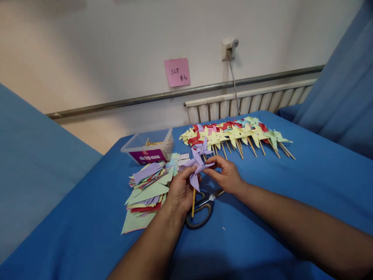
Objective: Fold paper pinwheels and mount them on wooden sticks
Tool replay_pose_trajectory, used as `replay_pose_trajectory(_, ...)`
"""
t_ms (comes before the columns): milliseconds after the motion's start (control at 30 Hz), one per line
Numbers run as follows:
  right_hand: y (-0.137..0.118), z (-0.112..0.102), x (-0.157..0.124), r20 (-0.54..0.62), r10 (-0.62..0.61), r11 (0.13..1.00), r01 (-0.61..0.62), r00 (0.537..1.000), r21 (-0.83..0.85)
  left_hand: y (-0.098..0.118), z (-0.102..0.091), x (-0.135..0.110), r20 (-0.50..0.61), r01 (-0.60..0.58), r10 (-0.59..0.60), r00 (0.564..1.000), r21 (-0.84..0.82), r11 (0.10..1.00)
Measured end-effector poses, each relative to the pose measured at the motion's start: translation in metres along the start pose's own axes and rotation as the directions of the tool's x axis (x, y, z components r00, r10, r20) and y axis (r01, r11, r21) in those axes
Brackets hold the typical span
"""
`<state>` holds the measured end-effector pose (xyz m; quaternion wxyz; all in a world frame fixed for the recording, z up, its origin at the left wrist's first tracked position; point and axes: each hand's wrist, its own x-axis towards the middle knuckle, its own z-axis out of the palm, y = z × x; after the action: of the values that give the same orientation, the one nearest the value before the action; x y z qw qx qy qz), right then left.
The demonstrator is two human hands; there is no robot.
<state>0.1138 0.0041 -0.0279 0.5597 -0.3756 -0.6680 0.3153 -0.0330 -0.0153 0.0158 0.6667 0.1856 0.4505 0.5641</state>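
The left hand's [179, 191] fingers [186, 178] are curled shut round the wooden stick [193, 203] and lower vanes of the purple pinwheel [196, 165], held just above the scissors [201, 213]. The right hand's [227, 175] fingertips [214, 160] pinch a vane near the hub. Too hard a squeeze would likely crease or tear the thin paper at its pin. A loosened grip could drop the stick onto the scissors. A stray forearm could scatter the paper stack [145, 188] left of the scissors, or the finished pinwheels [236, 134] beyond them.
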Motion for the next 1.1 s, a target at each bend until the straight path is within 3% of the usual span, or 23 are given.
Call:
replay_pose_trajectory(133, 0.002, 0.001, 0.002, 0.034, 0.048, 0.992, -0.051, 0.998, 0.117, 0.002, -0.003, 0.004, 0.008, 0.003, -0.003, 1.000, 0.000, 1.000)
replay_pose_trajectory(267, 0.001, 0.005, 0.001, 0.075, 0.147, 0.934, -0.163, 0.986, 0.319, 0.001, -0.003, 0.006, 0.002, -0.009, 0.009, 1.000, -0.001, 1.000)
replay_pose_trajectory(367, -0.001, 0.006, 0.001, 0.068, 0.194, 0.902, -0.205, 0.979, 0.381, 0.001, -0.004, 0.006, 0.001, -0.022, 0.022, 1.000, 0.005, 1.000)
replay_pose_trajectory(1100, -0.007, -0.005, 0.011, -0.006, 0.242, 0.920, -0.227, 0.970, 0.320, 0.005, -0.001, 0.002, 0.006, -0.012, 0.012, 1.000, 0.025, 1.000)
